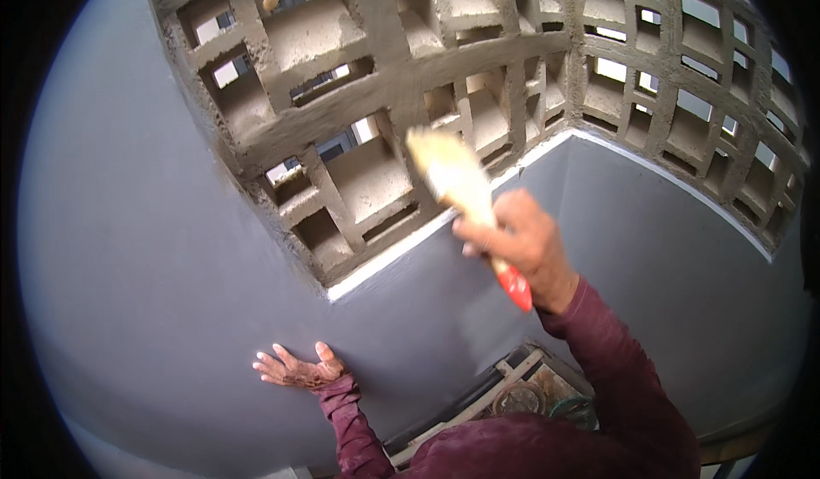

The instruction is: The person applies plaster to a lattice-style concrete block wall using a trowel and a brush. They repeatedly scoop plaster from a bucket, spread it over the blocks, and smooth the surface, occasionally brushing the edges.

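Note:
My right hand (525, 244) is closed round the handle of a flat paintbrush (457, 176). The brush has pale yellowish bristles and a red handle end, and it is somewhat blurred. Its bristles point up and to the left, in front of a concrete lattice block screen (389, 86); whether they touch it I cannot tell. Lower left, my left hand (303, 366) rests with fingers spread against the smooth grey wall (162, 248). Nothing is held in it. A white ledge (384, 267) runs along the screen's bottom edge, just behind the brush.
The screen turns a corner and continues along the right wall (666, 248), above its own white ledge (683, 184). Below my arms stands a worn plank platform (465, 415) with a round, stained container lid (517, 400) and a greenish clear container (574, 411) partly hidden by my body.

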`<action>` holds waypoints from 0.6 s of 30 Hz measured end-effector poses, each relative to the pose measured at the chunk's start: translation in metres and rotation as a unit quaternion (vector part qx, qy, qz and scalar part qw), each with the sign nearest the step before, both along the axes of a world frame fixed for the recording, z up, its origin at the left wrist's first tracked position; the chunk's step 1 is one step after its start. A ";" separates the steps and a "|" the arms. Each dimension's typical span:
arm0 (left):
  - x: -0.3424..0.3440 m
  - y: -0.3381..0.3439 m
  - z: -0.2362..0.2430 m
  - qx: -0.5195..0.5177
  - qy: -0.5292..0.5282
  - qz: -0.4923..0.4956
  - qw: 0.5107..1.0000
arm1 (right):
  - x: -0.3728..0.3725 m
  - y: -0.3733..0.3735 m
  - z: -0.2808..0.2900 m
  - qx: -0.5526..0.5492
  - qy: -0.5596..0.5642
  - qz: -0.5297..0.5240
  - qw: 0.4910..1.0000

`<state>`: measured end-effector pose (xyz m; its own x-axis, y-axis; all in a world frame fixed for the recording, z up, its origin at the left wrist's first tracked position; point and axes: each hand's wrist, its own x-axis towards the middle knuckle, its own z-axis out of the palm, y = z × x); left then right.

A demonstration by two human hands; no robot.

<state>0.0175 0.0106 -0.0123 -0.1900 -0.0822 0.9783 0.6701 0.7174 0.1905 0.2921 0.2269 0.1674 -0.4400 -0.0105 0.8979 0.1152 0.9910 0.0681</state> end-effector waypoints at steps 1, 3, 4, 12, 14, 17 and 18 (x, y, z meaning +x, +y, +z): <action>-0.001 -0.001 0.000 -0.002 0.000 -0.003 1.000 | -0.006 0.013 0.012 0.026 0.044 -0.008 0.999; -0.008 -0.001 -0.001 -0.012 0.009 0.000 1.000 | -0.017 0.032 0.034 0.044 0.076 -0.019 0.996; -0.006 0.003 -0.002 -0.017 0.010 -0.001 1.000 | -0.022 0.037 0.042 0.041 0.062 -0.021 0.997; 0.005 0.004 -0.001 0.012 -0.017 -0.024 0.999 | 0.049 0.020 0.019 -0.298 -0.021 0.219 0.929; 0.003 0.004 -0.002 0.014 -0.012 -0.025 1.000 | 0.039 0.026 0.010 -0.316 -0.068 0.293 0.900; -0.003 0.005 -0.005 0.014 -0.002 -0.022 1.000 | 0.002 0.023 -0.012 -0.284 -0.127 0.369 0.876; -0.005 0.005 -0.003 0.016 0.002 -0.019 1.000 | -0.012 0.020 -0.023 -0.318 -0.153 0.383 0.854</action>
